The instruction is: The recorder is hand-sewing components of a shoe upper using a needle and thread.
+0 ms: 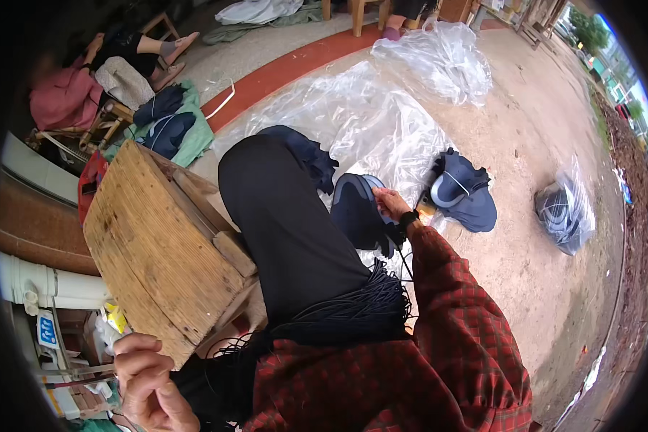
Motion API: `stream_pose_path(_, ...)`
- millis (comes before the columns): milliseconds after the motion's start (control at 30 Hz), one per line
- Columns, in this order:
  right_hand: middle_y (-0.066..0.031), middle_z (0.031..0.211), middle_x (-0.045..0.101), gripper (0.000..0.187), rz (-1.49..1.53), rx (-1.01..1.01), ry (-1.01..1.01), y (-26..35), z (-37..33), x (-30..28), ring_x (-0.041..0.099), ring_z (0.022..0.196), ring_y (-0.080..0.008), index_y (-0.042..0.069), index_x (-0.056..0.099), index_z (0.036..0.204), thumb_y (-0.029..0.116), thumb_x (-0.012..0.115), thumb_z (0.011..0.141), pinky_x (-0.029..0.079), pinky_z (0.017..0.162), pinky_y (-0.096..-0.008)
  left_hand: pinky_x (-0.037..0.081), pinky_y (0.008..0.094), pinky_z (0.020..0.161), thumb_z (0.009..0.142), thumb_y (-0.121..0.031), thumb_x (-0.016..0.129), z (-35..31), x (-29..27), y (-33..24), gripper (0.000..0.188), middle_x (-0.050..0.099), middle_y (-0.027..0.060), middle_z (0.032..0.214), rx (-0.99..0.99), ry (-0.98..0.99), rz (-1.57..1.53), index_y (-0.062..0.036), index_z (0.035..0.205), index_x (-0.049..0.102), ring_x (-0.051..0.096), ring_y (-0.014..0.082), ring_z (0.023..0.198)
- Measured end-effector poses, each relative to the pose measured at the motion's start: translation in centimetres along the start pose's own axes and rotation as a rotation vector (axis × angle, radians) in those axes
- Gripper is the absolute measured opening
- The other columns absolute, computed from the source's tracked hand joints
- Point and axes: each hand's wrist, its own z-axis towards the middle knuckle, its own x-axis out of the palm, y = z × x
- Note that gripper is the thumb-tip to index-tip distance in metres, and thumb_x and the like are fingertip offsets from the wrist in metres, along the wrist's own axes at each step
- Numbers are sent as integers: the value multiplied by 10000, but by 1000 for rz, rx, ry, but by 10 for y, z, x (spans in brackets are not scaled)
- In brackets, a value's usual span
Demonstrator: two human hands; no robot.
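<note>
**Right hand [391, 205] steadies a navy cloth piece [356, 209] beside the knee**

A clear plastic sheet [392, 129] covers much of the ground, probably to keep cloth off the dirt. The wooden tabletop [158, 245] stands left of the person's black-clad leg [288, 216]. Black cords [353, 309] lie across the lap, perhaps to stay within easy reach. Right of the knee is the navy cloth piece; beyond it, a navy bundle [468, 205] is bound with a pale tie, likely to keep its layers together. The left hand [147, 381] is curled, apart from the cloth; whether it holds anything, I cannot tell. The right hand grips the piece's pale-blue curved edge, seemingly for control.
</note>
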Motion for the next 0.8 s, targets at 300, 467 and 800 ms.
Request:
stream_pose_path(300,-152,788,668,270,-828,-444,-617,6,-37,36,693,795,-393,42,638,926,239,791,823,545,730,-494,446,437,914,1015,-253,623,11,14,-13,209,597,101,924,-67,114,50,-50,963,633,558,300,1008)
stream_pose_path(467,-265,944,715,272,-843,-440,-459,5,-44,52,690,919,-436,31,693,954,300,667,920,533,812,-513,473,430,890,997,-213,645,14,20,-16,202,632,112,919,-61,121,43,-25,926,662,583,305,1027)
stream_pose_path(800,-222,970,761,381,-514,-343,-362,65,-75,75,736,948,-318,-81,725,1072,250,743,884,564,863,-418,518,404,845,839,-22,709,-2,14,13,105,701,109,863,-138,146,34,-18,929,763,660,317,952)
